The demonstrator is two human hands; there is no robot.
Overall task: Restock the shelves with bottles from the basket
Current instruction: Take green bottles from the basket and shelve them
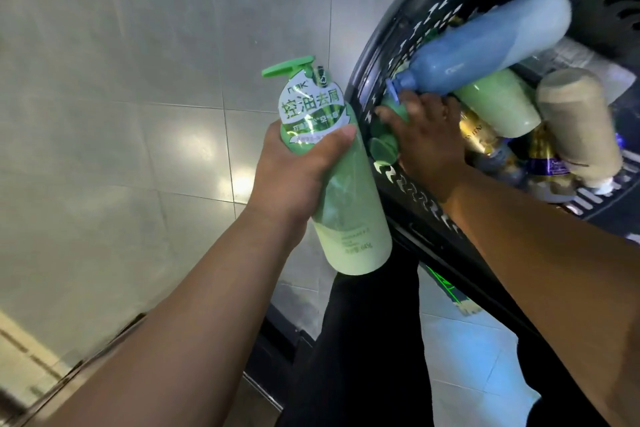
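Note:
My left hand [294,173] grips a tall green pump bottle [349,218] round its upper body, holding it outside the black basket [367,73], just left of its rim. My right hand [427,135] reaches inside the basket, its fingers curled round the neck end of a second green bottle [498,100] lying there. A blue bottle [485,48] rests across the top of the pile, just above my right hand. A beige bottle [578,125] lies to the right.
Gold and purple bottles [485,139] lie at the basket's bottom. Grey floor tiles [121,97] fill the left. My dark trouser legs [363,340] show below, and a dark base edge [270,340] runs along the lower left.

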